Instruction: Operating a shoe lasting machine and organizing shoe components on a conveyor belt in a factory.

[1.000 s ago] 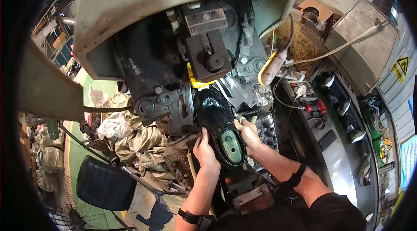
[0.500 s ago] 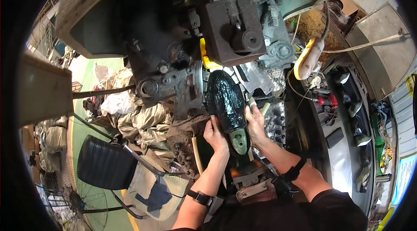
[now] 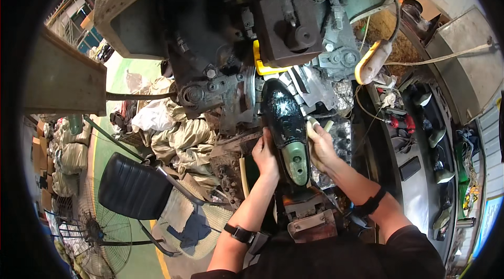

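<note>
Glossy black shoe upper (image 3: pixel 283 113) on a green foot-shaped last (image 3: pixel 296 161), before a dark metal machine (image 3: pixel 291 27).
Left hand (image 3: pixel 266 157) and right hand (image 3: pixel 323 149), partly curled, hold its opposite sides, toe near a yellow angled bracket (image 3: pixel 258 59).

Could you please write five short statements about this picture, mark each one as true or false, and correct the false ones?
1. A glossy black shoe is between the left hand and the right hand. True.
2. The last that shows at the near end of the shoe is red. False: it is green.
3. A yellow part of the machine lies beyond the far end of the shoe. True.
4. The chair with the black backrest is to the right of the shoe. False: it is to the left.
5. Both forearms are bare of bands. False: each bears a dark band.
</note>
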`<act>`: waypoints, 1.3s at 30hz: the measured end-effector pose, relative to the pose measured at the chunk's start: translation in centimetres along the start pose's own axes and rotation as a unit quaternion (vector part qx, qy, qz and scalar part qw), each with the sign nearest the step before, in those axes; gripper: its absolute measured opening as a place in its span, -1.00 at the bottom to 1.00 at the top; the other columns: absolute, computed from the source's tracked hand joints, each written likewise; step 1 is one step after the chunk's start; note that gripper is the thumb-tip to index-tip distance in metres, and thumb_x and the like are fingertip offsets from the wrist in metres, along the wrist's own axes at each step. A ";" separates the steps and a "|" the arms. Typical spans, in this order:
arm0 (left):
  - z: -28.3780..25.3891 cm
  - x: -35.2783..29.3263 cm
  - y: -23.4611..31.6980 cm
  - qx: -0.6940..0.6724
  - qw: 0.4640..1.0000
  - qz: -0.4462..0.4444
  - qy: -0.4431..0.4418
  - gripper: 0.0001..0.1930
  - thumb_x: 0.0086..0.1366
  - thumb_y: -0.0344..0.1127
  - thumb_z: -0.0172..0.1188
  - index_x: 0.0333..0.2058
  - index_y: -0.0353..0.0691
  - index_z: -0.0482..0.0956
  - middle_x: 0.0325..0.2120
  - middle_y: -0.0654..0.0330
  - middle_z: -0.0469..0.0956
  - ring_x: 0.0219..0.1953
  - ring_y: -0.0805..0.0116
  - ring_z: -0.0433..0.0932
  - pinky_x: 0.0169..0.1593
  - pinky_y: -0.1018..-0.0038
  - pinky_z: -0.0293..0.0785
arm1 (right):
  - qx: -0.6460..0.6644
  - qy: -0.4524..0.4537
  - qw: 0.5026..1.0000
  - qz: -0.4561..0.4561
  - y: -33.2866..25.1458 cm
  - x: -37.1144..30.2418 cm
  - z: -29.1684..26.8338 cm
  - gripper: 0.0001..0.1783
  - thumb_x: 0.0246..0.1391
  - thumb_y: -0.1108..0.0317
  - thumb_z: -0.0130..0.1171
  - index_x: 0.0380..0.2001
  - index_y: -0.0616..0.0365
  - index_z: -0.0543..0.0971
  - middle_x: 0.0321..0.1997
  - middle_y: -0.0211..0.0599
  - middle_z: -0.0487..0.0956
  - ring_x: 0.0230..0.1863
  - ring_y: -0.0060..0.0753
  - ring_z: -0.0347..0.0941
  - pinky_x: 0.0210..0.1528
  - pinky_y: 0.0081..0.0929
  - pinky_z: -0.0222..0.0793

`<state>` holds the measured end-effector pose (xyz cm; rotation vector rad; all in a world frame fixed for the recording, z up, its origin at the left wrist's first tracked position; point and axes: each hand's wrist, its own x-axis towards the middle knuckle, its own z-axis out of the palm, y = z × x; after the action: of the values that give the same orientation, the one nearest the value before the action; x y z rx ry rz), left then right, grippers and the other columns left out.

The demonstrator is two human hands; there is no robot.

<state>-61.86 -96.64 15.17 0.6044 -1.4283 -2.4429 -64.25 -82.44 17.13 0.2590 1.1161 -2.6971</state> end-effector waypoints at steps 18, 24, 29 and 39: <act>-12.5 -13.6 -3.6 0.558 0.772 -0.074 -0.295 -0.21 -0.13 -0.14 0.52 0.08 -0.33 0.40 -0.06 -0.15 0.58 0.02 -0.07 0.57 0.07 0.21 0.51 | -0.264 0.091 0.957 -0.073 -10.3 -9.8 -8.0 -0.42 0.37 0.34 -0.01 0.32 0.38 0.14 -0.09 0.02 0.62 -0.21 -0.29 0.63 -0.11 -0.39 0.57; -19.4 -20.3 15.2 0.175 0.983 0.040 0.042 -0.48 0.10 -0.32 0.40 0.04 -0.30 0.46 -0.14 0.14 0.59 -0.09 0.28 0.62 -0.03 0.27 0.60 | -0.340 -0.114 0.920 -0.160 -7.6 -17.3 -4.0 -0.23 0.23 0.49 0.19 0.42 0.26 0.08 -0.04 -0.06 0.64 -0.05 -0.30 0.60 0.08 -0.35 0.50; -14.7 -18.7 17.1 -0.114 0.993 -0.038 -0.005 -0.64 0.29 -0.09 0.17 -0.07 -0.22 0.55 -0.18 0.14 0.65 -0.12 0.24 0.64 -0.08 0.21 0.63 | -0.299 -0.364 0.870 -0.147 -6.1 -21.2 -0.2 0.15 0.11 0.56 0.30 0.51 -0.08 -0.28 0.50 -0.08 0.12 0.45 -0.25 0.12 0.35 -0.23 0.27; 3.2 -23.2 8.1 -0.108 0.913 -0.345 -0.189 -0.51 0.46 0.07 -0.08 0.03 -0.23 0.53 -0.13 0.11 0.67 -0.16 0.13 0.68 -0.21 0.27 0.72 | -0.280 -0.151 0.909 -0.270 -15.2 -33.9 -7.1 -0.04 0.20 0.51 0.22 0.49 0.05 -0.13 0.39 0.07 0.30 0.36 -0.15 0.29 0.33 -0.26 0.29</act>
<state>-42.83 -88.65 28.86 0.7018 -1.1567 -3.3785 -34.94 -62.63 30.58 -0.6265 2.0010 -2.5225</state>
